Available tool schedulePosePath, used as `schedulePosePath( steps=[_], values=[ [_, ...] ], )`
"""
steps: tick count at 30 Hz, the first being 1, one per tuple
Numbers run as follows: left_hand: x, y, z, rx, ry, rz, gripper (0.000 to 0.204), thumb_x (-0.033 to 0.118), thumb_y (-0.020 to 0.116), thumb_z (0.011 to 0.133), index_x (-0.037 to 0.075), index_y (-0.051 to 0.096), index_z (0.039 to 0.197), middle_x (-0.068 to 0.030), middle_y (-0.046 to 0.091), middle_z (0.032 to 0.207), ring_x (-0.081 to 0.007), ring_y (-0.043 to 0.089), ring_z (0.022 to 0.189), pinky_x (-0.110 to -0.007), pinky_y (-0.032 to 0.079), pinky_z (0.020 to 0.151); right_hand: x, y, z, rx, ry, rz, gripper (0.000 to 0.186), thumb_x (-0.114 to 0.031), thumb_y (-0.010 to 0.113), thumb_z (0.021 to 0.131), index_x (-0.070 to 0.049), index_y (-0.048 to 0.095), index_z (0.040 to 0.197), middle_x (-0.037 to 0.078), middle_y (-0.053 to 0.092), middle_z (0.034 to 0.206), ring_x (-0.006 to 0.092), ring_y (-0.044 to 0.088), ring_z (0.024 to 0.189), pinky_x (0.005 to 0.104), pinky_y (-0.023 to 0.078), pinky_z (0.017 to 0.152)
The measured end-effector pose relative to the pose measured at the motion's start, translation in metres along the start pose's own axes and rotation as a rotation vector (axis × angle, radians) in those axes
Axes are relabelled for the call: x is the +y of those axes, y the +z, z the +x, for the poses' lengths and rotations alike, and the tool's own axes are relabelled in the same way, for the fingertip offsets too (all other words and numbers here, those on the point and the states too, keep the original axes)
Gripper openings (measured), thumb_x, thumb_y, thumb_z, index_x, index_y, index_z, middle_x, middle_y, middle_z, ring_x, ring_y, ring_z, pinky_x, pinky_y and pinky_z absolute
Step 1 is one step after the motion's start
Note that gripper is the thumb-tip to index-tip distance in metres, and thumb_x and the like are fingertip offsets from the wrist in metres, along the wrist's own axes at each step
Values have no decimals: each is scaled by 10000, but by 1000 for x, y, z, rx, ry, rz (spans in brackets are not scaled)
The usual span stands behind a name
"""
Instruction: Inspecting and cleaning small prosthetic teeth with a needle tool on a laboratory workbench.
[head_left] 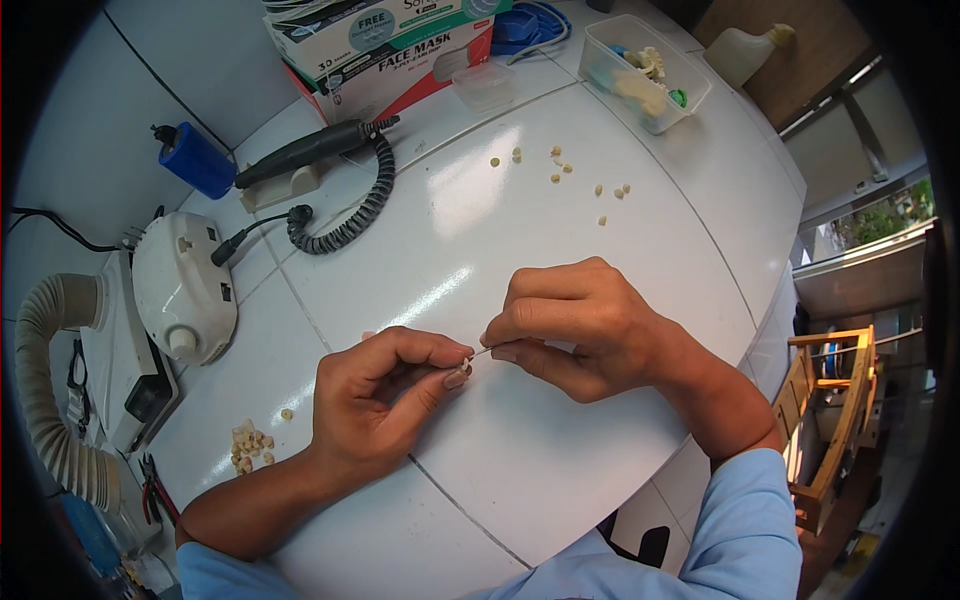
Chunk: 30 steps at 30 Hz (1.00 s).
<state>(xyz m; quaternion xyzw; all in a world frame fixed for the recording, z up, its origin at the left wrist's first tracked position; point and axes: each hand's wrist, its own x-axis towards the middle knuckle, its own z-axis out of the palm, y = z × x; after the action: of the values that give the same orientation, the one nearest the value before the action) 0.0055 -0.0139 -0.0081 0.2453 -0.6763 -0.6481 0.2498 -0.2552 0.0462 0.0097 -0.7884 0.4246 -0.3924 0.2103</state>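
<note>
Low over the white tiled table, my left hand (365, 400) pinches a small cream tooth-like piece (464, 366) between thumb and forefinger. My right hand (585, 330) is closed in a pinch on a thin metal pin (484, 350), whose tip meets the piece. Fingertips cover most of both, so their full shapes are hidden. A heap of similar cream pieces (250, 447) lies beside my left forearm, with a single yellowish piece (287, 413) close by. Farther off, several more small pieces (557, 165) are scattered on the tabletop.
At the left stand a white control box (183, 287), a black handpiece (305, 150) with coiled cord, and a ribbed hose (50, 380). Red-handled pliers (155, 490) lie near the left edge. Mask boxes (385, 60) and a clear plastic tub (645, 75) sit at the back.
</note>
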Motion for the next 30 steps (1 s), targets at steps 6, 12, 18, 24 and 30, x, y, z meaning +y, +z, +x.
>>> schedulePosePath(
  steps=[6, 12, 18, 24, 30],
  values=[
    [-2, -4, 1, -39, 37, 83, 167, -122, 658, 1046, -55, 695, 1194, -169, 764, 1183, -218, 775, 1083, -364, 654, 986, 0, 1, -1, -27, -2, -17, 184, 43, 840, 817, -39, 771, 967, 49, 666, 805, 196, 657, 612, 337, 487, 527],
    [-1, 1, -1, 2, 4, -13, 146, -123, 671, 1037, -52, 687, 1163, -177, 766, 1182, -213, 767, 1092, -366, 645, 994, 1, 3, -2, -39, 0, -26, 174, 38, 847, 813, -39, 770, 949, 46, 668, 805, 197, 663, 625, 336, 490, 528],
    [1, 1, 0, 6, -6, -34, 135, -132, 679, 1025, -48, 680, 1131, -179, 766, 1182, -199, 759, 1097, -360, 635, 1002, 2, 6, -2, -19, -22, -25, 168, 31, 857, 808, -38, 772, 935, 40, 673, 795, 190, 664, 622, 335, 487, 518],
    [0, 0, 1, -10, 20, 16, 165, -133, 710, 1004, -58, 693, 1151, -167, 760, 1174, -203, 759, 1108, -340, 637, 998, -1, 9, -2, -27, -18, -39, 165, 28, 852, 817, -41, 775, 945, 42, 681, 772, 193, 662, 609, 341, 470, 501],
    [2, -1, 2, -28, 6, 40, 189, -141, 736, 978, -66, 694, 1147, -155, 754, 1159, -199, 758, 1107, -336, 645, 1003, -3, 16, -6, -28, 13, -6, 137, 23, 810, 848, -45, 712, 915, 53, 664, 761, 229, 662, 606, 369, 475, 514]
  ],
)
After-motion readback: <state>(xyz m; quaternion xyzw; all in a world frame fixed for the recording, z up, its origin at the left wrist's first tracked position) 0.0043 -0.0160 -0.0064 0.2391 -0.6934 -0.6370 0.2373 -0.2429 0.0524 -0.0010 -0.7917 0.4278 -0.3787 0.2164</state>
